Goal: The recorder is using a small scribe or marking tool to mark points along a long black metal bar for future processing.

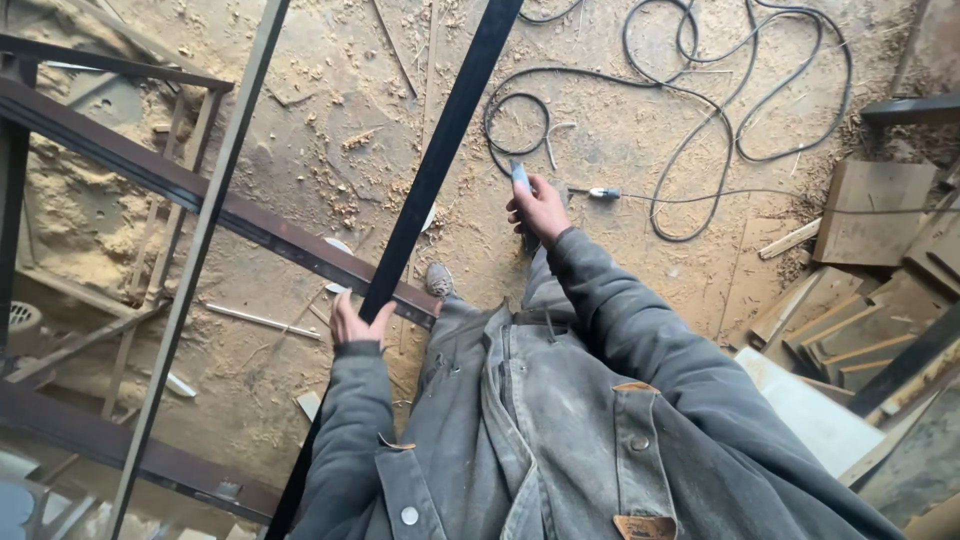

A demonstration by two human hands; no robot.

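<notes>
My left hand [355, 325] grips a long black metal bar [440, 150] that runs from the lower left up to the top middle of the view. My right hand [540, 210] is out in front of me and holds a small grey-blue tool [521, 178] by its end. Both arms are in grey work-jacket sleeves. My shoe [438, 279] shows on the sawdust floor below the bar.
A dark steel frame [150, 170] crosses at the left, with a thin pale bar [215, 190] leaning across it. Black cable [700, 120] lies in loops on the sawdust floor ahead. Wood offcuts and boards [870, 290] pile up at the right.
</notes>
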